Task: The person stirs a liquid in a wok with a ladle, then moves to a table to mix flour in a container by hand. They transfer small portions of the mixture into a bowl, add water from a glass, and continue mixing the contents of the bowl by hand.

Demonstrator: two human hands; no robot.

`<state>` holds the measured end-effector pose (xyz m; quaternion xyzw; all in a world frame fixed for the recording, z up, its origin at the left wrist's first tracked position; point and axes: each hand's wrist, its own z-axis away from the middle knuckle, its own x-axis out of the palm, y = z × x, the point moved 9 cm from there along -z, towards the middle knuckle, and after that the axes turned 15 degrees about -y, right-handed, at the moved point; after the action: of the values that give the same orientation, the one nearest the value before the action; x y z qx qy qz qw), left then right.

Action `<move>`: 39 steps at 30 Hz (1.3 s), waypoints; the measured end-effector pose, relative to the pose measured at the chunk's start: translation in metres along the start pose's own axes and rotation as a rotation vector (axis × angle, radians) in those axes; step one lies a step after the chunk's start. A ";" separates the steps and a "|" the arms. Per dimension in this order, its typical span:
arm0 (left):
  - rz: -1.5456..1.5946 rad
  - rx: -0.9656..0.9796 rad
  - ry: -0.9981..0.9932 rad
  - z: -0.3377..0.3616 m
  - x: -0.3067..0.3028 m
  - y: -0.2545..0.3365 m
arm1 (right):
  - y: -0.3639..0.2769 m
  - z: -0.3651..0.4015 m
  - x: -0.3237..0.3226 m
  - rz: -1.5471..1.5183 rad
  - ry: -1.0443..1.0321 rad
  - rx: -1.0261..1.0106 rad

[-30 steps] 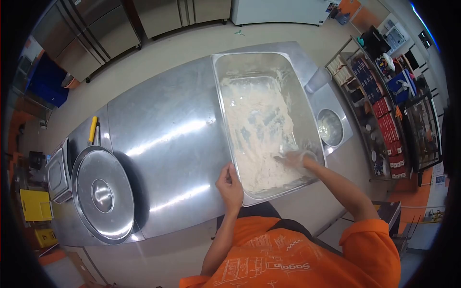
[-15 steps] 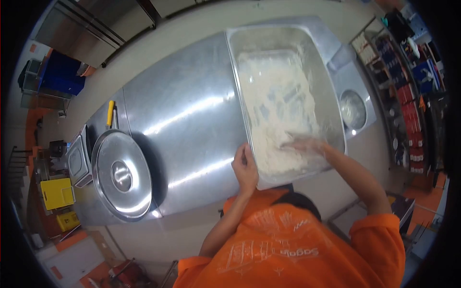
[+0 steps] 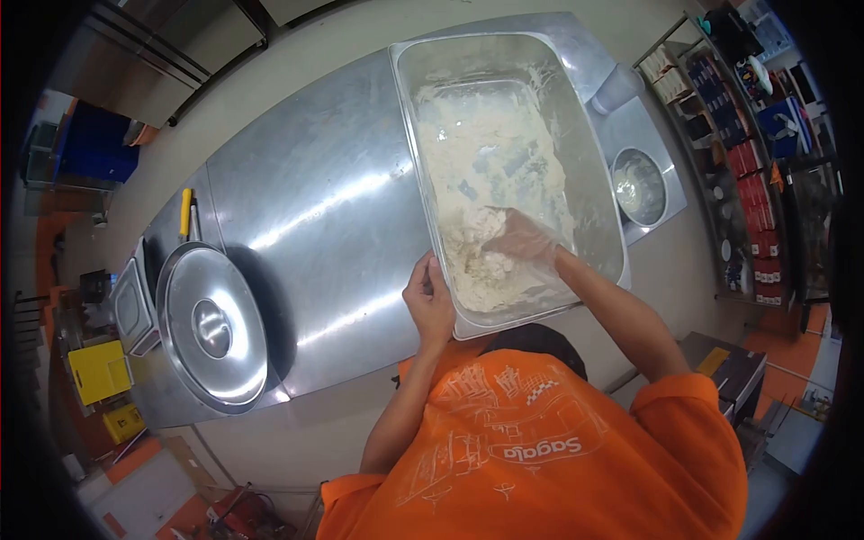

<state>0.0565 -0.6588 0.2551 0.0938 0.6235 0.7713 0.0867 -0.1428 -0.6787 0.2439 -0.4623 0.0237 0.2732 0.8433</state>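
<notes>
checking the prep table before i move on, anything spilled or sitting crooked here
The steel pan of dough sits askew on the steel table, and its near end seems to jut past the table's edge, where the left hand grips the rim. The right hand is in the dough. No spill shows on the table.

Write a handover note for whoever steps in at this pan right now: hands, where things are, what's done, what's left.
Left hand: grip on the near rim of the steel pan, on the steel table.
Right hand: gloved, down in the dough; fingers partly hidden.
Done: a clumped lump sits at the pan's near end.
Left: loose floury mix coats the far end, not yet worked in.
</notes>
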 end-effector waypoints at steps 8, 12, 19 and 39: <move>0.066 0.032 -0.001 -0.003 -0.002 -0.007 | -0.005 0.050 -0.075 0.243 0.273 0.113; 0.086 0.110 -0.013 -0.002 -0.002 -0.004 | -0.009 0.063 -0.087 0.536 0.374 0.113; -0.008 0.025 -0.030 0.000 -0.003 -0.008 | -0.036 0.077 -0.077 0.106 0.265 -0.001; 0.030 0.062 -0.018 -0.007 -0.001 -0.006 | -0.057 0.082 -0.086 0.565 0.383 -0.121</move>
<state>0.0561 -0.6646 0.2479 0.1128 0.6450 0.7518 0.0779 -0.2064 -0.6757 0.3593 -0.5296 0.2926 0.4049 0.6856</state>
